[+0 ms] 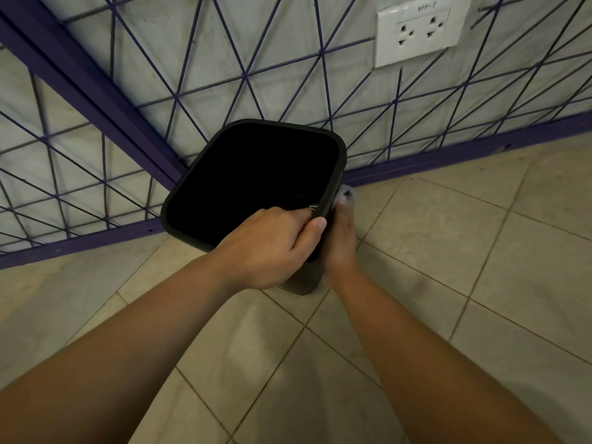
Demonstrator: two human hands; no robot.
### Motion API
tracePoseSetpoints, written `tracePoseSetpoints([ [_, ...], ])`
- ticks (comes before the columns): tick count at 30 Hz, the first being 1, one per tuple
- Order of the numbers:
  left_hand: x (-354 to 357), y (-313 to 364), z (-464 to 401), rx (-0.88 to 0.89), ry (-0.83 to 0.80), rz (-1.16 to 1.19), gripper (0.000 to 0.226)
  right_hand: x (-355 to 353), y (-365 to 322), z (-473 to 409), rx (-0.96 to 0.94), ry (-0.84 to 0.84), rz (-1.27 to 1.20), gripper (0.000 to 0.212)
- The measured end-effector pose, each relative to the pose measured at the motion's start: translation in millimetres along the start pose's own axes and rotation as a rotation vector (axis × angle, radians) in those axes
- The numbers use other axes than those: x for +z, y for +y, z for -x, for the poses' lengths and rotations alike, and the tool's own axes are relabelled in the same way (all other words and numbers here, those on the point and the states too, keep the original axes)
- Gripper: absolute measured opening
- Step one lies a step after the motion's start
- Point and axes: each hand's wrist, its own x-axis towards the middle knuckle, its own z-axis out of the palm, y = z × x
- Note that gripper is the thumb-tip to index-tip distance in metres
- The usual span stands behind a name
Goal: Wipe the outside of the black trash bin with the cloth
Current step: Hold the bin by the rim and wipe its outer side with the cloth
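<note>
The black trash bin [253,177] stands on the tiled floor [448,251] at the wall's foot. The left hand [272,248] pinches its rim at 5 o'clock; the right hand [341,241] presses a pale cloth [346,194] against the outer side. The bin probably handles light, stiff and smooth, so the rim seems the steadiest hold.

tiled indoor corner [416,238]: wall socket [418,35], purple grille [243,75].

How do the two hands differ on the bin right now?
The left hand grips the rim of the black trash bin, thumb outside and fingers hooked inside. The right hand sits lower against the outer wall, pressing a pale cloth. Both touch the bin's same near corner.
</note>
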Motion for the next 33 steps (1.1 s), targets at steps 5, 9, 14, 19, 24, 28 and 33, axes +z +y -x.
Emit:
tracePoseSetpoints([
  [5, -1.6, -0.9, -1.0, -0.005, -0.033, -0.004, 0.037, 6.6, 7.4, 17.7, -0.137, 0.016, -0.041, 0.048],
  [9, -2.7, -2.0, -2.6, -0.005, -0.048, 0.020, 0.034, -3.4, 13.6, 5.5, 0.035, 0.049, -0.025, 0.032],
  [14, -2.6, -3.1, -3.3, -0.001, -0.055, 0.026, 0.031, -1.1, 30.1, 23.8, -0.023, 0.044, 0.069, 0.053],
  [19, -2.7, -3.5, -3.7, -0.025, -0.076, 0.061, 0.035, -13.1, 35.1, 5.1, 0.309, 0.125, 0.012, 0.048],
  [24, -2.2, -3.5, -3.3, -0.016, -0.066, 0.050, 0.039, -11.7, 38.7, 15.2, 0.424, 0.165, -0.089, 0.048],
  [28, -2.0, -5.2, -1.9, -0.014, -0.064, 0.054, 0.037, -13.1, 37.7, 10.8, 0.379, 0.195, -0.048, 0.046],
  [33, -1.9, -4.8, -3.0, -0.024, -0.066, 0.043, 0.041, -19.9, 44.0, 9.4, 0.411, 0.178, 0.068, 0.046],
])
